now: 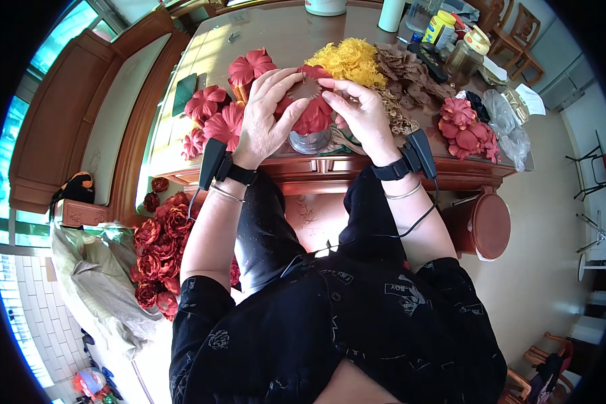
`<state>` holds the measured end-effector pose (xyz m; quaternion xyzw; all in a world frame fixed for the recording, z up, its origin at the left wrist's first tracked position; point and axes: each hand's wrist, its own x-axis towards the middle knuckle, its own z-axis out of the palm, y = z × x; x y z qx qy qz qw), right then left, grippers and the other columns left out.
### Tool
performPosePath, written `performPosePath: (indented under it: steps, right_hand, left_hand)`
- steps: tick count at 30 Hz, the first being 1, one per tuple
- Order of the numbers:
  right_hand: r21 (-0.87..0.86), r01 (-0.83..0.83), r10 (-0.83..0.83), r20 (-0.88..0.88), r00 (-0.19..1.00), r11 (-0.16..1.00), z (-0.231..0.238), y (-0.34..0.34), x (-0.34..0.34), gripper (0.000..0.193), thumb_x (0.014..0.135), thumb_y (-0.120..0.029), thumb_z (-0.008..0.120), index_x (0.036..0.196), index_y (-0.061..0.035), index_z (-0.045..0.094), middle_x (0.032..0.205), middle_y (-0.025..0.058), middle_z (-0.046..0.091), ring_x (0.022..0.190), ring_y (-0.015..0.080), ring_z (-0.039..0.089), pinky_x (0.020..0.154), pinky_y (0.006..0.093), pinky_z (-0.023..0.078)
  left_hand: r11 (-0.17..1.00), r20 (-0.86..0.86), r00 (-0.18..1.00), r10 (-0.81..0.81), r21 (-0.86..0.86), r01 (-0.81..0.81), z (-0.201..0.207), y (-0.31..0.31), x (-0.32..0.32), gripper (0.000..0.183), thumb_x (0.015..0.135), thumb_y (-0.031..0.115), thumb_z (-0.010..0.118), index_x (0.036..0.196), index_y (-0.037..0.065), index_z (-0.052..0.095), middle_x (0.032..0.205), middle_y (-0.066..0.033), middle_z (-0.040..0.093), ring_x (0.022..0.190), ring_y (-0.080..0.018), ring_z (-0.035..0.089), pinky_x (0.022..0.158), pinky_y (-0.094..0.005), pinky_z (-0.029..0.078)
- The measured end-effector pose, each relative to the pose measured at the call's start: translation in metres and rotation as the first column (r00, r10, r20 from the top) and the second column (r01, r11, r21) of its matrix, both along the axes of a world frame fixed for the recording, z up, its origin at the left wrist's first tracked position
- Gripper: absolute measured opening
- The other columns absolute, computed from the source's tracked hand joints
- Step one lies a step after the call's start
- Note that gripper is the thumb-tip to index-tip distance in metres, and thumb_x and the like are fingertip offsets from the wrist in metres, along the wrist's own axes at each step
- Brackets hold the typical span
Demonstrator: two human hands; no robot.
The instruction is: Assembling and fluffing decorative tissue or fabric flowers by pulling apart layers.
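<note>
Both my hands are raised over the near edge of the table, around a red artificial flower [312, 121] that sits above a clear glass jar [310, 143]. On top of it lies a brown round piece with a toothed edge [305, 90]. My left hand [266, 116] curls around the brown piece, thumb below and fingertips above. My right hand [361, 111] comes in from the other side, its index finger and thumb at the red petals' edge. Several red petal flowers [223, 124] lie left of my left hand. Yellow frilly pieces [347, 59] are heaped just behind.
Brown toothed pieces [411, 71] are piled right of the yellow heap. Another cluster of red petals [466, 128] lies near a clear plastic bag [508, 128] and a glass jar [463, 64]. Dark red finished flowers [161, 242] stand by my left arm. A lidded red-brown bin [485, 225] is at right.
</note>
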<state>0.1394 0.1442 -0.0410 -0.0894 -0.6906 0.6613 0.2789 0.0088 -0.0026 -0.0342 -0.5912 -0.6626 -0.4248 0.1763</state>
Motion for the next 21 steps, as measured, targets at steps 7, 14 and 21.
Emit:
performPosePath:
  steps: [7,14,21]
  right_hand:
    - [-0.018,0.059,-0.059,-0.013,0.998,0.998,-0.011,0.004,0.012,0.023,0.088,-0.012,0.067,0.108,-0.0019,0.066,0.073,-0.0036,0.06,0.056,0.0018,0.05,0.05,0.0169,0.041]
    - [-0.043,0.125,-0.125,0.016,0.992,0.991,-0.018,0.008,0.02,0.023,0.087,-0.013,0.067,0.107,-0.0015,0.065,0.073,-0.0018,0.06,0.053,0.0023,0.051,0.048,0.0174,0.04]
    - [-0.021,0.141,-0.14,0.055,0.989,0.99,-0.019,0.013,0.022,0.034,0.088,-0.022,0.068,0.112,0.0012,0.06,0.084,0.0019,0.063,0.066,0.0055,0.059,0.053,0.0184,0.047]
  left_hand:
    - [0.993,-0.048,0.994,-0.103,-0.071,0.099,0.014,0.004,-0.006,0.051,0.082,0.033,0.067,0.12,0.0,0.057,0.124,-0.0168,0.056,0.119,-0.0344,0.048,0.102,-0.0421,0.037]
    - [0.978,0.166,0.979,-0.12,-0.147,0.145,0.008,0.004,-0.012,0.058,0.078,0.036,0.073,0.121,0.002,0.056,0.122,-0.017,0.056,0.115,-0.0318,0.053,0.099,-0.0389,0.04]
    - [0.969,0.275,0.949,-0.156,-0.145,0.201,0.014,0.004,-0.015,0.071,0.071,0.04,0.079,0.125,0.002,0.053,0.123,-0.0155,0.055,0.118,-0.0287,0.052,0.101,-0.0373,0.04]
